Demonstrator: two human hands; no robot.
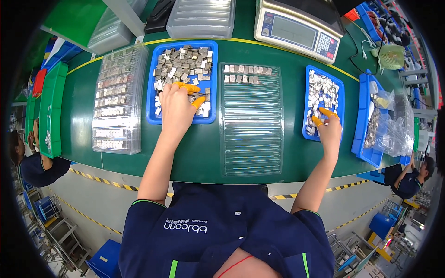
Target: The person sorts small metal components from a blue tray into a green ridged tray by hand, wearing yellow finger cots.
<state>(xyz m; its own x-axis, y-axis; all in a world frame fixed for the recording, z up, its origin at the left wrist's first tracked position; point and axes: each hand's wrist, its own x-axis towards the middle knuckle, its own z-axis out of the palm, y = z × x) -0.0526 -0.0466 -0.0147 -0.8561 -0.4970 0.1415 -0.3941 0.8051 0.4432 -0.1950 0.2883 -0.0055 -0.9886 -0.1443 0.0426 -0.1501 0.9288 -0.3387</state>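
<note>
My left hand (pixel 176 109) reaches over a blue tray (pixel 150 88) heaped with small silvery metal parts (pixel 181 62). Orange finger cots cover its thumb and fingertips, which stand apart among the pieces. Over a smaller blue tray (pixel 342 99) on the right, my right hand (pixel 331 132) has its orange-capped thumb and finger spread above small white and metallic pieces (pixel 322 88). Neither hand visibly grips a piece. Between my arms lies a clear plastic blister tray (pixel 252 129) with many narrow slots. Its two far rows hold small metal parts (pixel 245 74); the upper row is longer.
At left stands a stack of filled clear trays (pixel 116 102), beside a green bin (pixel 55 111). A digital scale (pixel 296 32) and stacked empty clear trays (pixel 200 18) stand at the back. A blue bin (pixel 364 125) with plastic bags is far right. Co-workers sit at both sides.
</note>
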